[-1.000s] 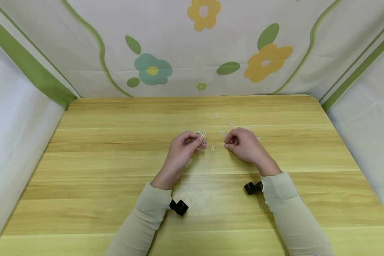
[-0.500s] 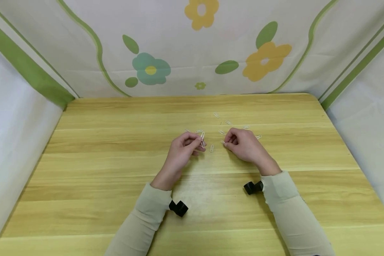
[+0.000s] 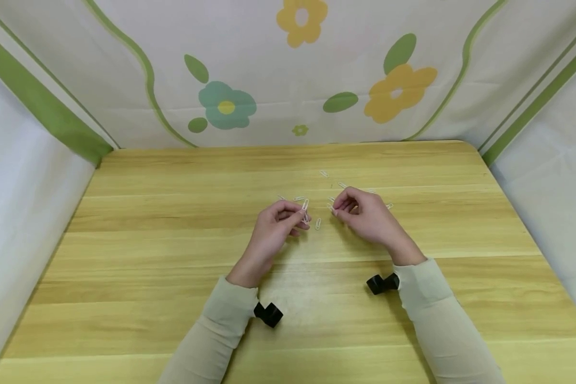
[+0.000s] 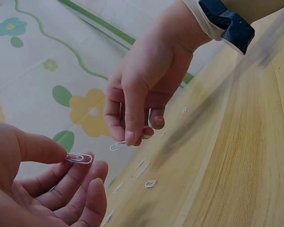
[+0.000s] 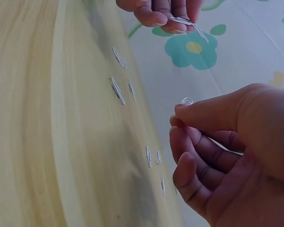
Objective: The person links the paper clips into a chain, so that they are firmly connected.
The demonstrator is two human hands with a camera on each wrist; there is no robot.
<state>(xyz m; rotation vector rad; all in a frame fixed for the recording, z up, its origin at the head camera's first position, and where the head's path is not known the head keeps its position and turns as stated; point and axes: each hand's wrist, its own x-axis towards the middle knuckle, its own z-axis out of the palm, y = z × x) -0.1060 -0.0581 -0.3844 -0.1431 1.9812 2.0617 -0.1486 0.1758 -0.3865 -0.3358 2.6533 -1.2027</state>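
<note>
Between thumb and forefinger my left hand (image 3: 274, 226) pinches white wire paper clips (image 5: 181, 21). Two show in the right wrist view, meeting at an angle at the fingertips; the left wrist view shows one clip (image 4: 80, 158) sticking out past the thumb. To the right, my right hand (image 3: 370, 217) pinches a single white paper clip (image 4: 117, 146) by one end, its loop pointing toward the left hand. A small gap separates the two hands. Below it, a loose paper clip (image 3: 318, 224) lies on the wooden table (image 3: 173, 298).
Several more paper clips lie scattered behind the hands, among them a far clip (image 3: 324, 174), a clip (image 3: 299, 198) behind the left hand and a clip (image 3: 390, 206) beside the right hand. A flower-printed cloth (image 3: 269, 69) stands along the table's back edge.
My right hand has raised its paper clip from the table and moved it slightly left and away from me. The left hand stays nearly in place, its clips turned slightly.
</note>
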